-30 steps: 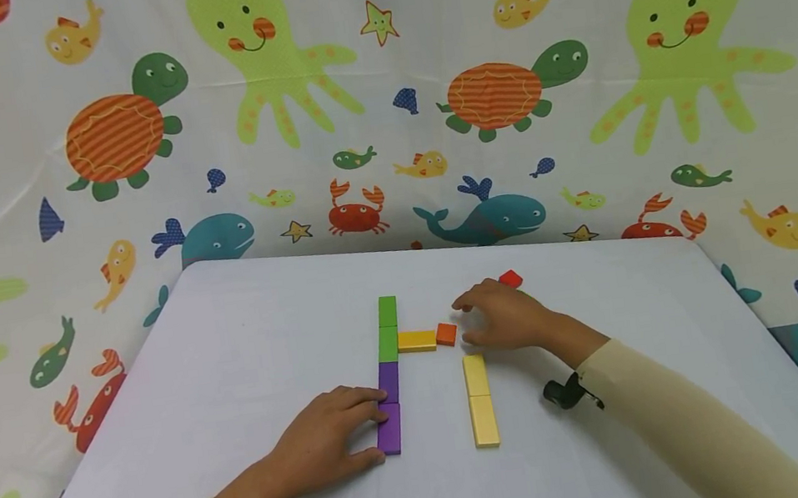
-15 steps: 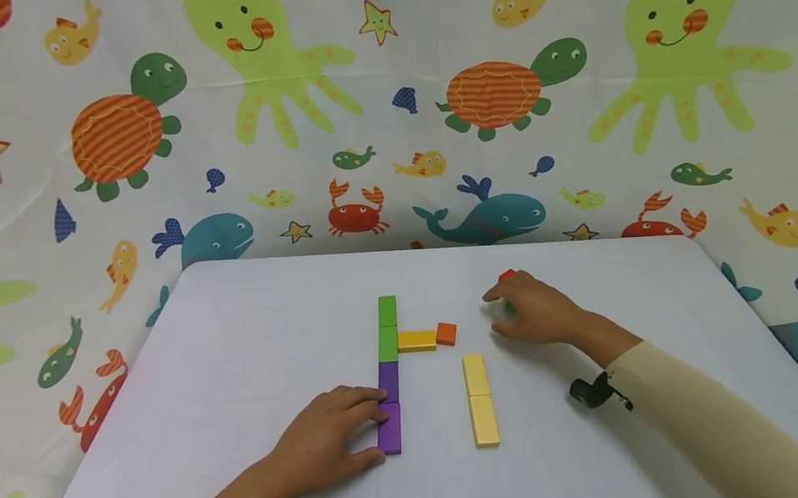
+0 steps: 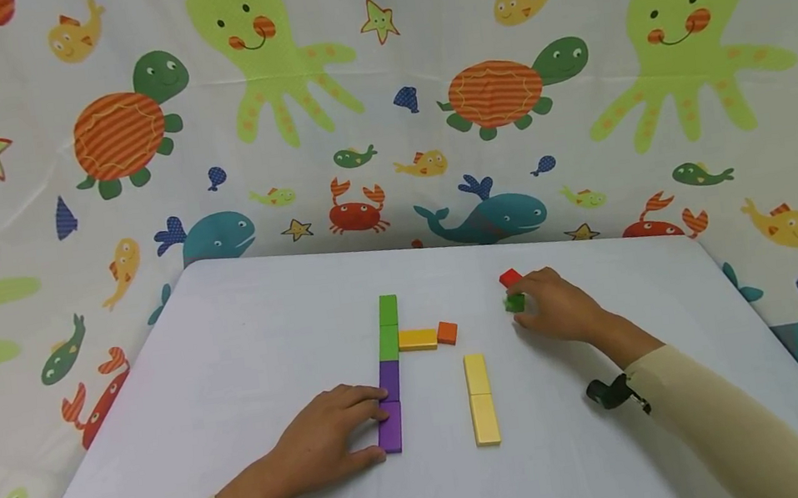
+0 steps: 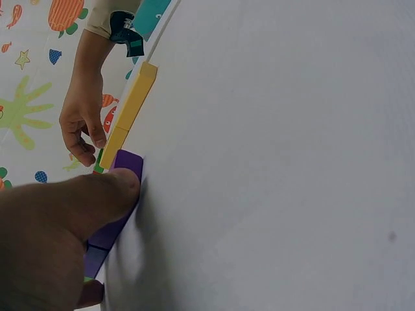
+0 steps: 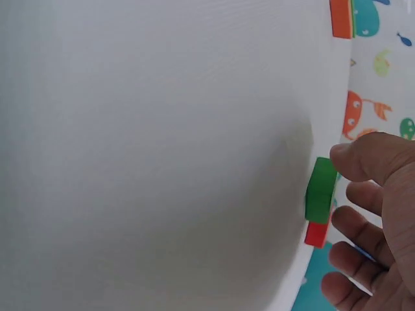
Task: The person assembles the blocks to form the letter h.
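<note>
My left hand (image 3: 329,439) rests with its fingertips on two purple blocks (image 3: 390,428) laid end to end; in the left wrist view its thumb lies along a purple block (image 4: 130,162). My right hand (image 3: 558,304) is at the back right, thumb and fingers spread at a small green block (image 3: 515,303). In the right wrist view the thumb tip is right at the upper corner of this green block (image 5: 321,191), and the other fingers curve loosely behind it. Just behind the green block sits a red block (image 3: 510,277), partly covered by the hand in the right wrist view.
Two light green blocks (image 3: 390,326) continue the purple row. A yellow block (image 3: 418,340) extends sideways from them, with an orange block (image 3: 447,333) at its end. Two pale yellow blocks (image 3: 482,399) form a separate row. A patterned sheet hangs behind the white table (image 3: 288,322).
My right hand has moved to the right, away from beside the orange block. The green block, hidden at first, now shows between its thumb and fingers. My left hand has stayed put.
</note>
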Demonstrator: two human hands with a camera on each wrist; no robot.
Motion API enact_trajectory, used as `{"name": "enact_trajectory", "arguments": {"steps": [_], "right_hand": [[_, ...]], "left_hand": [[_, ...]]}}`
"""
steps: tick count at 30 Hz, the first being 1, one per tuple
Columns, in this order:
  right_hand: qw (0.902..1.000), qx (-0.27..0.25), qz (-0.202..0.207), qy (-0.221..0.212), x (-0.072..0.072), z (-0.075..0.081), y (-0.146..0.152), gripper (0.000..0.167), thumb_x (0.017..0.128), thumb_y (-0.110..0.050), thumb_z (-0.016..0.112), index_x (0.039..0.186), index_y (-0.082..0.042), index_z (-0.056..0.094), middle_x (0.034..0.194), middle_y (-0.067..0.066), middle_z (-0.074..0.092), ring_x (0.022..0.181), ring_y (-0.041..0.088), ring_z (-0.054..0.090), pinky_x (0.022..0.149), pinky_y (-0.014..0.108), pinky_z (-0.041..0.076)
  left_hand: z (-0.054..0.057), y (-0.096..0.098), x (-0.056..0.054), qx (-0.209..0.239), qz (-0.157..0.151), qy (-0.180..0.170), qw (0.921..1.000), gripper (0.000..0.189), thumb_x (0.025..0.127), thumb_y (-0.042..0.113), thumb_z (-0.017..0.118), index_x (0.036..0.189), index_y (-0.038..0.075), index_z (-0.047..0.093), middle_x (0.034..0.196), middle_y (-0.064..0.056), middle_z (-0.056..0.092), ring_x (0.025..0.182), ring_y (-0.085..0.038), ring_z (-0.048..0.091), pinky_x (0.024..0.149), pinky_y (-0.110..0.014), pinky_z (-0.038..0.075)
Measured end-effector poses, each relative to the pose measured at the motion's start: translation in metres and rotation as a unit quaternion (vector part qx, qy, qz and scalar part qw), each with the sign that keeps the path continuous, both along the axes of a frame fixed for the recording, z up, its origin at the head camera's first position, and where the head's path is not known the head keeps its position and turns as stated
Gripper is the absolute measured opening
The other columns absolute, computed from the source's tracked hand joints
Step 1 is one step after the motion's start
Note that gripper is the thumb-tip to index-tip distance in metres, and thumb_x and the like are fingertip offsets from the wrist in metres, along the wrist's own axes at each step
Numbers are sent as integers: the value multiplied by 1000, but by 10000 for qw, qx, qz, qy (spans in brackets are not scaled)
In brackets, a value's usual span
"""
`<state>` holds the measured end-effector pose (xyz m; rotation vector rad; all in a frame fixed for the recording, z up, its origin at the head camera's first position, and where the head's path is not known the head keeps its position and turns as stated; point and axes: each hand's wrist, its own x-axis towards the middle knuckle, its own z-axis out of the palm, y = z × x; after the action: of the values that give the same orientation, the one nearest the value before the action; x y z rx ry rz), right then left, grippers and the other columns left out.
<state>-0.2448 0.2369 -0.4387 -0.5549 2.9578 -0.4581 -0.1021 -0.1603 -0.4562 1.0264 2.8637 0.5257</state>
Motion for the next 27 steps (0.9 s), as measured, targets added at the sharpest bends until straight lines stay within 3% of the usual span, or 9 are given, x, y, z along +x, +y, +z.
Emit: {"name": "enact_trajectory", "arguments": {"steps": [7,21,27], "right_hand": [[9999,7,-146,-88,1,-2,7,45,88,-20,81,130,-10,68,132,14,62,128,37,47,98,54,53],[9994,-150,-279,-103,-4,-8,11,33,91,-20,78,122,-11,72,116,7,68,113,28,55,91,48,57],[9995,-254,-166,-77,-3,-8,3,33,90,-20,79,121,-12,73,115,7,67,113,29,56,91,50,56]], "left_hand": [[0,0,0,5,-7,-8,10000,41,86,46,81,120,25,72,142,7,58,130,-18,53,107,-43,47],[0,0,0,22,-34,63,10000,41,86,45,82,120,25,71,142,7,58,129,-17,54,107,-42,47],[-1,-1,-1,35,-68,142,9999,41,85,45,82,119,25,72,141,7,59,129,-17,55,106,-42,47]]}}
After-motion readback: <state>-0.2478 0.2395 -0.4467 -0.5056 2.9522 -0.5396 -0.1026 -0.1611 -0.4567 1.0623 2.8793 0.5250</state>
